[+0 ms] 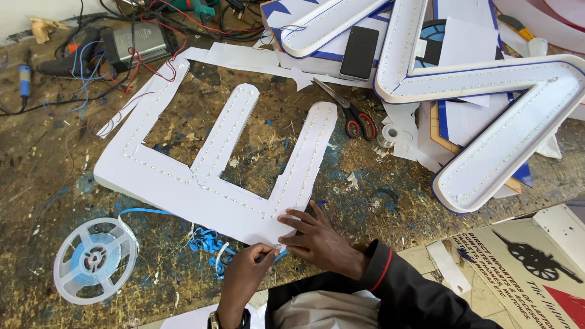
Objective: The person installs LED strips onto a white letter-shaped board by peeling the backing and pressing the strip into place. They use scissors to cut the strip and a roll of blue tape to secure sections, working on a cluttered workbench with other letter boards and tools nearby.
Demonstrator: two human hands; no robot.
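A flat white panel [177,183] cut like a big three-armed letter lies on the paint-stained workbench, with lines of small LED strip [300,164] stuck along its arms. My right hand [317,240] rests on the panel's near corner with its fingers spread, pressing the strip down. Just left of it, my left hand [247,271] pinches the thin end of the strip at the panel's edge. A tangle of peeled blue backing tape [204,240] lies beside that hand. A clear plastic reel [94,259] with blue tape sits at the near left.
Red-handled scissors [354,117] and a small solder spool [389,134] lie right of the panel. Raised white channel letters [506,140] fill the far right, with a black phone [359,52] on one. Wires and a power unit [143,39] crowd the far left. A printed board [524,262] lies near right.
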